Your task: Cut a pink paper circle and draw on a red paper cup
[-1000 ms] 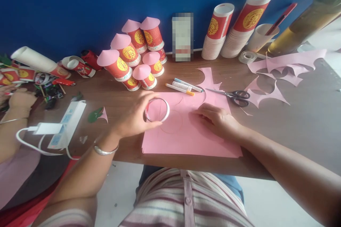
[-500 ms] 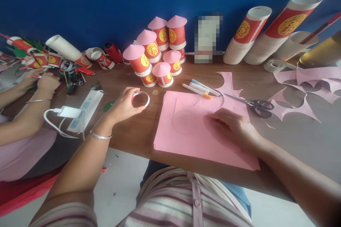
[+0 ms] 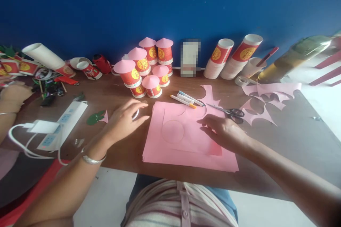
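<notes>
My left hand (image 3: 128, 118) hovers over the table left of the paper stack, thumb and fingers spread apart. A small piece of a white round rim (image 3: 135, 114) shows behind it; most of that thing is hidden. My right hand (image 3: 222, 129) is closed at the right side of a pink paper sheet (image 3: 194, 138), its fingertips seemingly pinching it. This sheet bears a thin drawn circle and a curved notch in its upper edge. It lies on a stack of larger pink paper (image 3: 151, 142). Scissors (image 3: 230, 112) and several markers (image 3: 185, 99) lie behind the stack.
Red cups with pink cone roofs (image 3: 137, 67) stand at the back. Stacked paper cups (image 3: 220, 58), a tape roll (image 3: 243, 80) and paper scraps (image 3: 259, 113) are to the right. At left are a power strip (image 3: 66, 117), a green cutout (image 3: 94, 118) and another person's hand (image 3: 16, 95).
My left hand has opened wider around the round rim, which is now mostly hidden. The notched sheet's lower edge shows clearly beside my right hand. The camera view has shifted right and up.
</notes>
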{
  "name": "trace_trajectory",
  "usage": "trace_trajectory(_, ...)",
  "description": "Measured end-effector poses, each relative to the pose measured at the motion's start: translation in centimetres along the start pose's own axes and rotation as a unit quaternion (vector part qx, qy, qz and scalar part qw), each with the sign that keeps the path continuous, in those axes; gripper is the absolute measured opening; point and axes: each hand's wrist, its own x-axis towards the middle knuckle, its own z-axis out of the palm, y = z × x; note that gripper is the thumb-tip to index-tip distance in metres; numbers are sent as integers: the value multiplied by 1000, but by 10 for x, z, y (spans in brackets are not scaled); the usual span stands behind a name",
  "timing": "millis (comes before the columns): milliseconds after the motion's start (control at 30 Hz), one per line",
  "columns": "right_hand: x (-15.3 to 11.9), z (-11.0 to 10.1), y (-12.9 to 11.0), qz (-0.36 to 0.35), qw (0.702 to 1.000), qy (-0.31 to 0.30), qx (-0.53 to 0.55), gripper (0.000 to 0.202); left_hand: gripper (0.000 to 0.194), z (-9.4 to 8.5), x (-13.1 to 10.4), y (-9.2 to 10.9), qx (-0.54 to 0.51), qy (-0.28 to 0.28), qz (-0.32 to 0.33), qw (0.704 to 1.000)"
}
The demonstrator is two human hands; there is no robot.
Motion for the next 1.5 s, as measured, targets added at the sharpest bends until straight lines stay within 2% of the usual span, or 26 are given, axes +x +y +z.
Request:
trace_trajectory(100, 13, -16, 9, 42, 989, -5, -142, 25, 24, 11, 14, 24, -19, -79, 30, 996)
trace_trajectory(200, 20, -31, 22, 112, 947, -76, -291, 22, 40, 22, 26, 41, -9, -159, 10, 987)
trace_trajectory(300, 11, -40, 37, 159, 914, -121, -354, 21, 56, 29, 31, 50, -3, -212, -8, 977)
trace_trajectory(433, -16, -41, 56, 174, 909, -175, -336, 20, 63, 33, 31, 54, 3, -210, -16, 978)
trace_trajectory(567, -31, -34, 67, 169, 936, -102, -292, 19, 59, 36, 32, 56, 5, -211, -39, 977)
trace_trajectory(633, -32, -33, 70, 171, 944, -83, -268, 19, 63, 39, 33, 56, 8, -205, -44, 978)
trace_trajectory(733, -29, -34, 71, 174, 946, -86, -260, 19, 67, 45, 34, 55, 14, -190, -43, 981)
trace_trajectory(867, -26, -42, 65, 217, 931, -132, -261, 15, 73, 50, 38, 56, 7, -154, 3, 988)
trace_trajectory(967, -28, -49, 62, 237, 925, -145, -259, 16, 71, 49, 45, 59, 7, -175, 26, 984)
trace_trajectory(1200, -45, -47, 71, 210, 955, -50, -202, 22, 42, 47, 70, 65, -11, -271, 43, 962)
trace_trajectory(1367, -46, -41, 72, 201, 965, 71, -156, 24, 35, 45, 75, 69, 3, -288, 33, 957)
trace_trajectory(1500, -45, -39, 71, 250, 958, 128, -57, 27, 29, 46, 76, 73, -96, -284, 17, 954)
